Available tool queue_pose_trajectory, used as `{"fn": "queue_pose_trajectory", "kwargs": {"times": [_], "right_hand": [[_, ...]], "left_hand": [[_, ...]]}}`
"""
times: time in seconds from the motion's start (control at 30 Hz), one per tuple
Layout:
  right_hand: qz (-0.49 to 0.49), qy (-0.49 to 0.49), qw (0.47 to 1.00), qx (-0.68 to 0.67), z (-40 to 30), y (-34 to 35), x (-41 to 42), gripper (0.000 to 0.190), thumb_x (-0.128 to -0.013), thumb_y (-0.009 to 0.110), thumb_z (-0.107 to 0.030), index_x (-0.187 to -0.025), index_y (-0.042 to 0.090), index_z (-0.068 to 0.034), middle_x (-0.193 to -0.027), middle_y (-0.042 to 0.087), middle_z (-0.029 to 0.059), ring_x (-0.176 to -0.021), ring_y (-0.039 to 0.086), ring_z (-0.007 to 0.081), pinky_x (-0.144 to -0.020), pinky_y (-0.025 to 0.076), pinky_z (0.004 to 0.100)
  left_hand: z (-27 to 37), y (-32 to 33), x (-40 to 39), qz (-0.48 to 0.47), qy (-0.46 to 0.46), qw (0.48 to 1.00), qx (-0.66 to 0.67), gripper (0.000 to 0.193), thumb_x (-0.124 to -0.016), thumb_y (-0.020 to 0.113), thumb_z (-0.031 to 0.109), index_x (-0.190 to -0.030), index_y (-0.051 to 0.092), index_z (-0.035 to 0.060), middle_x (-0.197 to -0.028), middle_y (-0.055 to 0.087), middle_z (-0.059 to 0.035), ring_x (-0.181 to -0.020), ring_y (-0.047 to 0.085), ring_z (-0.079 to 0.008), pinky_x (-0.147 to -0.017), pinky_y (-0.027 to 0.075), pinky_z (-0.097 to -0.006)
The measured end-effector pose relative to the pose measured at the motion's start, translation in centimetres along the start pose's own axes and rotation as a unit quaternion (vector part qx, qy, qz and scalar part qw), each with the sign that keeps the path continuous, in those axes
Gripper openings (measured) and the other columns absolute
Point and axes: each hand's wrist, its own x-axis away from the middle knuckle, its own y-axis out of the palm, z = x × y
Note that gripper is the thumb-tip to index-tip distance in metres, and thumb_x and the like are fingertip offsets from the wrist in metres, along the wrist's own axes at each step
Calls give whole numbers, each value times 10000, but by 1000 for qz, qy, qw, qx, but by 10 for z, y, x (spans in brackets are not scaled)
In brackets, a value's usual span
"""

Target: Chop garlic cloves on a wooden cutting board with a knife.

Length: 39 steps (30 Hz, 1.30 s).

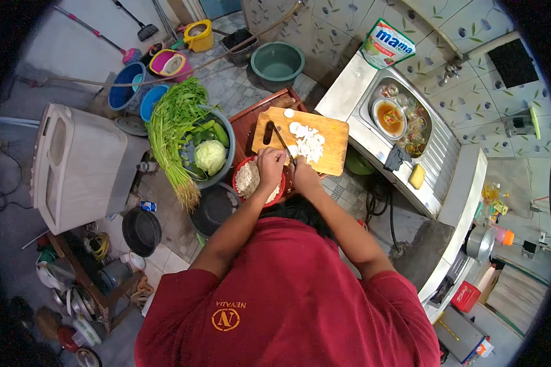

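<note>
My left hand [271, 167] is at the near edge of a wooden cutting board [335, 133], its fingers closed on a small pale piece of food, largely hidden. Right beside it, my right hand [305, 176] grips a knife [281, 139], whose dark blade points away over the board; its handle is covered by the hand. White sliced pieces [310, 144] lie heaped on the board, and one round slice [289, 113] sits near its far edge. Below my left hand stands a red bowl [282, 190] of pale chopped pieces [247, 180].
At left, a grey-blue basin [232, 151] holds a cabbage [210, 157], green vegetables and leafy stalks [170, 137]. A black basin [206, 211] stands nearer. To the right is a steel sink [445, 151] with a bowl and glasses; a green tub [278, 64] is beyond the board.
</note>
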Motion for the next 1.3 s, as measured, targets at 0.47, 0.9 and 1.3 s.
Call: {"fn": "queue_pose_trajectory", "kwargs": {"times": [0.47,0.9,1.3], "right_hand": [[143,-57,982,-112,41,-33,51,323,-948,489,-288,-1008,481,29,-834,594,349,-834,572,515,-711,448,551],[96,31,982,-157,54,-41,84,339,-945,500,-277,-1112,475,17,-902,586,357,-904,554,520,-747,449,545],[78,27,985,-153,48,-32,86,337,-938,520,-283,-1082,508,22,-922,600,337,-919,568,496,-776,455,532]], "left_hand": [[15,-24,-48,-256,225,940,-29,387,-671,630,59,-1057,604,75,-1091,555,-86,-1098,499,-320,-943,416,-410],[11,-19,-72,-368,321,872,-21,193,-666,615,56,-856,582,43,-931,562,-98,-943,550,-322,-821,454,-412],[3,-30,-50,-308,267,913,9,170,-739,683,92,-856,586,16,-901,587,-139,-896,570,-345,-789,461,-407]]}}
